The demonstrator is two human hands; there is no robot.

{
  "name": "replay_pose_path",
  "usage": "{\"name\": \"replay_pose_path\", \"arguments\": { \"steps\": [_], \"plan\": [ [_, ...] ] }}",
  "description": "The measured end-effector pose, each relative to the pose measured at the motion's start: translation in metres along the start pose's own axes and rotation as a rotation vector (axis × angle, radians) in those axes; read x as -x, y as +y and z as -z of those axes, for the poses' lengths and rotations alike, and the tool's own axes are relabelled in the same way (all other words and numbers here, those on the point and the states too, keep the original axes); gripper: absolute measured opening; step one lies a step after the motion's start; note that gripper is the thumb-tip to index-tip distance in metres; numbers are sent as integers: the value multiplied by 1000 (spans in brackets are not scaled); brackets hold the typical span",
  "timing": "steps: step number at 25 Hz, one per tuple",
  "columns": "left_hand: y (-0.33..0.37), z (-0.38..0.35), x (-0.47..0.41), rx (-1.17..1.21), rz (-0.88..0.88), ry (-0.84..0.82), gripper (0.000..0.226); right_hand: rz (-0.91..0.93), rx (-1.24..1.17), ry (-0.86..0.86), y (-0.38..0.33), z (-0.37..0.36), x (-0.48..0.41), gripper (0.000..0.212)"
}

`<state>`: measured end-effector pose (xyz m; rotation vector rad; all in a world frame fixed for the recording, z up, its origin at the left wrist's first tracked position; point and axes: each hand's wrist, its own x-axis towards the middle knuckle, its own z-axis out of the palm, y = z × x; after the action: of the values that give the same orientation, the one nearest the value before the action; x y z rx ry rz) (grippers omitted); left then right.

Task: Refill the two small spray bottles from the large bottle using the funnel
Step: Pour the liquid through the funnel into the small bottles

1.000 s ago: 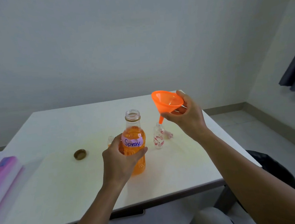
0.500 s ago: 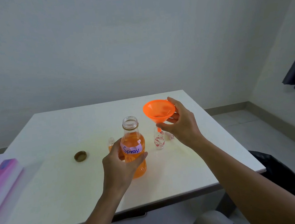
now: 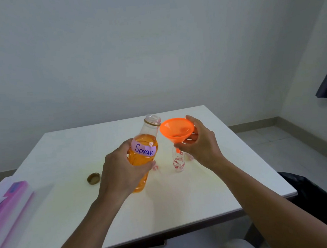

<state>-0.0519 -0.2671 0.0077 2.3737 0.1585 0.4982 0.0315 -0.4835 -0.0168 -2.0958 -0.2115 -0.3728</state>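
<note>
Left hand (image 3: pixel 121 173) grip wraps the uncapped "Spray" bottle (image 3: pixel 141 155), lifted and tilted beside the orange funnel (image 3: pixel 177 130), which the right hand (image 3: pixel 201 142) pinches, spout in the patterned spray bottle (image 3: pixel 178 161); pour slowly, funnel steadied upright.

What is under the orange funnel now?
The funnel stem enters the patterned small spray bottle, standing on the table. The right hand covers the area beside it; the bottle's liquid level cannot be told.

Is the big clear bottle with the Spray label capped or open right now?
Open. The big clear bottle of orange liquid, tilted in the left hand, shows a bare threaded mouth; a round brown cap lies on the white table.
</note>
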Motion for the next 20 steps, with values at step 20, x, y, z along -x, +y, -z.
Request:
{"name": "replay_pose_path", "arguments": {
  "steps": [20],
  "plan": [
    [35, 34, -48, -557, -171, -120, 69, -27, -83, -20, -2, 0, 3, 97]
  ]
}}
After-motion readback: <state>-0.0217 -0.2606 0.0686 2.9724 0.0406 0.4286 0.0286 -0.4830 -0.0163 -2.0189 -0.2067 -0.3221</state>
